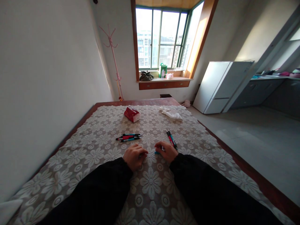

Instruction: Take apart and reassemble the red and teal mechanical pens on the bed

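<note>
My left hand (pixel 135 156) rests low over the tablecloth near the middle of the table. Its fingers are curled together, and anything inside them is hidden. Facing it, my right hand (pixel 167 152) is closed with the fingertips at a small blue piece (pixel 157 152); the rest of that piece is hidden by the hand. Beyond my left hand lies a bunch of several pens (pixel 129 137) in black, red and blue, side by side. A smaller group of red and blue pens (pixel 172 139) lies at a slant just past my right hand.
The patterned tablecloth (pixel 93 150) covers a wooden table. Farther back lie a red tissue pack (pixel 131 114) and a crumpled white plastic bag (pixel 172 114). A wall (pixel 47 62) runs along the left. A coat rack (pixel 113 56) and a white fridge (pixel 217 84) stand beyond the table.
</note>
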